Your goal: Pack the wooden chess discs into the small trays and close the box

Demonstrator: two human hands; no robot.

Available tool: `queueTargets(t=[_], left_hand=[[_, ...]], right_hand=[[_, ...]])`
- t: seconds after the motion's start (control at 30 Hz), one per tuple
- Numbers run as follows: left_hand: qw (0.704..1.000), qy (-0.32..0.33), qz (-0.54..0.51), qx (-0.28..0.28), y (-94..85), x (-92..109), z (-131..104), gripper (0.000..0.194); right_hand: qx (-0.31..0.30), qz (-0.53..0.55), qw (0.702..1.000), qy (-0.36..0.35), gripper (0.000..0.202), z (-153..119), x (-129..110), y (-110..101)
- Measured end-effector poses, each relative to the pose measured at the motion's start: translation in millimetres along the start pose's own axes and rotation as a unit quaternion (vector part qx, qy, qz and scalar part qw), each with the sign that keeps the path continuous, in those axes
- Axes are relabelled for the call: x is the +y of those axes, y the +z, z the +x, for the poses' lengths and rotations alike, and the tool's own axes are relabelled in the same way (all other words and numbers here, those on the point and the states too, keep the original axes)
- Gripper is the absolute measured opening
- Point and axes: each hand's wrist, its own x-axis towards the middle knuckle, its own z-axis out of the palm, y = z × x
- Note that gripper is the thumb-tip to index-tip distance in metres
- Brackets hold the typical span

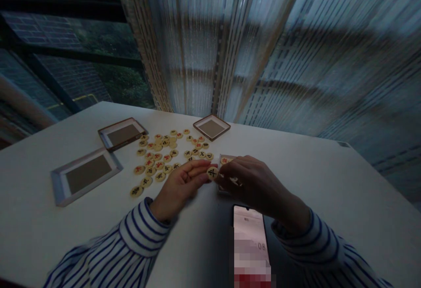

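Note:
A round wooden Chinese chess piece (212, 173) with a black character is held up between my two hands. My left hand (179, 187) pinches its left side with thumb and fingertips. At its right edge, the fingertips of my right hand (258, 182) are closed on the same piece. Beneath my right hand is a small open box (222, 189), largely hidden, with a red-marked piece (225, 160) showing inside. Several loose chess pieces (159, 165), with red or black characters, lie spread on the table left of and beyond my left hand.
On the white table (312, 182), two open box parts (113, 165) (101, 133) lie at the left. Another shallow box part (212, 138) sits at the back. A phone (251, 231) with a lit screen lies below my right hand. Curtains (210, 51) and a window stand behind.

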Motion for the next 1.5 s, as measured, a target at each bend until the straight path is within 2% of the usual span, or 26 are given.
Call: queueTargets(t=[0.43,0.77,1.17,1.5], left_hand=[[1.0,-0.008,-0.023,-0.004,-0.9,-4.7,1.3,0.034],[0.999,0.013,0.04,0.009,-3.8,-7.9,1.1,0.031],[0.998,-0.008,0.05,0.024,0.5,-1.3,-0.3,0.027],[0.997,0.004,0.068,0.039,2.1,0.0,0.5,0.026]], right_hand=[[0.003,0.007,1.0,-0.011,0.024,0.5,-2.3,4.7],[0.021,0.002,1.0,0.0,0.024,0.9,-3.9,5.2],[-0.012,-0.026,1.0,0.001,0.023,1.1,-4.9,2.9],[-0.028,-0.033,0.999,-0.008,0.024,-0.1,-2.3,0.1]])
